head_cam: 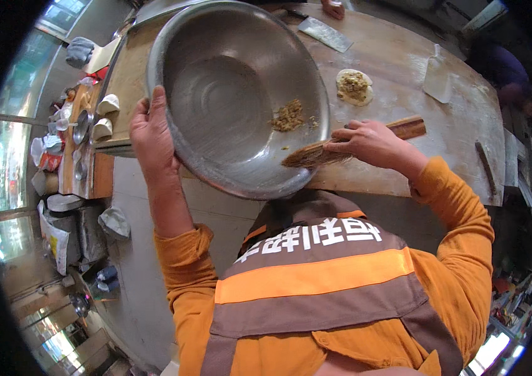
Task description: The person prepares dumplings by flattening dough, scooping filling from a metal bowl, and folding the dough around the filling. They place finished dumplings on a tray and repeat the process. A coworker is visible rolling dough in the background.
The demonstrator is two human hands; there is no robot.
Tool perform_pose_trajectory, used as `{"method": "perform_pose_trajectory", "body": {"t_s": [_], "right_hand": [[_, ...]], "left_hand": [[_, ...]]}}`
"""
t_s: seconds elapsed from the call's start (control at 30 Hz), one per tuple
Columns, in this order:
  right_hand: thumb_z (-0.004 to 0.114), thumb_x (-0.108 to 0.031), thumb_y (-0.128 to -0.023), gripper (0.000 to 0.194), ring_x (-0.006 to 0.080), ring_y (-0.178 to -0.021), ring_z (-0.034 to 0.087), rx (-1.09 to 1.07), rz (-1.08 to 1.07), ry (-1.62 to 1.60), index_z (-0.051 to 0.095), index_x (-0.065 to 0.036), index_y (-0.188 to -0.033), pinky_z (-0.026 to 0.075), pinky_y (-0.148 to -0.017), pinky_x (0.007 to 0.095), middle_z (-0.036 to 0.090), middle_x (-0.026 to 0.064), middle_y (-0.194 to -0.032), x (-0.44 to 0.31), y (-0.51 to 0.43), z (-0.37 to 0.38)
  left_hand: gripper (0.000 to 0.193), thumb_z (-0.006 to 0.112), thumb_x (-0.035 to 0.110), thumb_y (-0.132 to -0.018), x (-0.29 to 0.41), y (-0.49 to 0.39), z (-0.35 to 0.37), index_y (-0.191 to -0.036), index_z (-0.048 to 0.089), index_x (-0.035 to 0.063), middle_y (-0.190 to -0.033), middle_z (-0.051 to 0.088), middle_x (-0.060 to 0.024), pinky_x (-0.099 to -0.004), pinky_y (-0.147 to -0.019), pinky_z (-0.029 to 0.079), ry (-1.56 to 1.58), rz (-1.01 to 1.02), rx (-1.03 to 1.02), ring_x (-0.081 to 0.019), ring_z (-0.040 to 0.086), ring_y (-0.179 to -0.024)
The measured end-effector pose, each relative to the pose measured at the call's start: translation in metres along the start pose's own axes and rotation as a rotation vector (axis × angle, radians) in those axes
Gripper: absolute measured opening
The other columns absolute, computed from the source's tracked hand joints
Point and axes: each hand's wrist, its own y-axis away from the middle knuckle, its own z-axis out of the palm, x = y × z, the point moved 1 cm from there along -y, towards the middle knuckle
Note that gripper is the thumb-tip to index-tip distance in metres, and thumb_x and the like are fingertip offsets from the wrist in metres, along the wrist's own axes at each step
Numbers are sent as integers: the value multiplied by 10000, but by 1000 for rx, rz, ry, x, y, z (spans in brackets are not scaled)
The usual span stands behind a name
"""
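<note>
My left hand [153,134] grips the left rim of a large metal basin [219,94], its thumb up along the outer wall. The basin is tilted on the near side of the wooden table. A clump of crumbly brown filling [288,116] lies on its right inner wall, with a few crumbs beside it. In my right hand [369,144] is a bristle brush [404,128] with a flat wooden handle. Its bristles reach over the basin's right rim and point inward. Beyond the basin, a flat round of dough [354,87] with filling heaped on it lies on the table.
A cleaver [326,34] lies at the table's far edge, by another person's hand [333,8]. On the floured wooden table [390,56] are a pale scraper [438,77] and a dark stick [486,167]. Two white dough pieces [108,104] sit at left.
</note>
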Motion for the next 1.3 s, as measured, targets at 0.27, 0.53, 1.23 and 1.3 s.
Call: {"method": "perform_pose_trajectory", "body": {"t_s": [0.27, 0.53, 1.23, 1.3], "right_hand": [[597, -119, -900, 516, 270, -1008, 626, -130, 158, 126, 587, -289, -1387, 548, -825, 408, 628, 27, -1249, 7, -48, 21], [595, -92, -893, 486, 294, -987, 638, 37, 145, -14, 617, -261, -1347, 565, -793, 425, 622, 65, -1161, 12, -46, 27], [541, -274, -935, 395, 438, -918, 674, 8, 409, -542, 614, -44, -1247, 535, -819, 527, 681, 260, -999, 6, -70, 83], [534, -280, -942, 397, 436, -909, 675, 0, 325, -532, 608, -33, -1245, 530, -819, 530, 681, 267, -993, 15, -63, 86]], "left_hand": [[347, 731, 376, -940, -3, 1, 11, -945, 656, 37, -815, 623, 20, -219, -663, 459, -153, 91, 1, -61, 522, -721], [351, 719, 384, -948, 1, 8, 22, -915, 651, 42, -784, 599, 32, -196, -636, 423, -201, 104, -19, -40, 495, -704], [318, 701, 345, -968, 5, 26, 45, -903, 624, 44, -797, 581, 26, -216, -666, 443, -243, 125, 20, -65, 503, -728], [315, 701, 341, -968, 5, 26, 46, -900, 619, 44, -789, 574, 28, -210, -651, 434, -198, 95, 4, -64, 493, -716]]}}
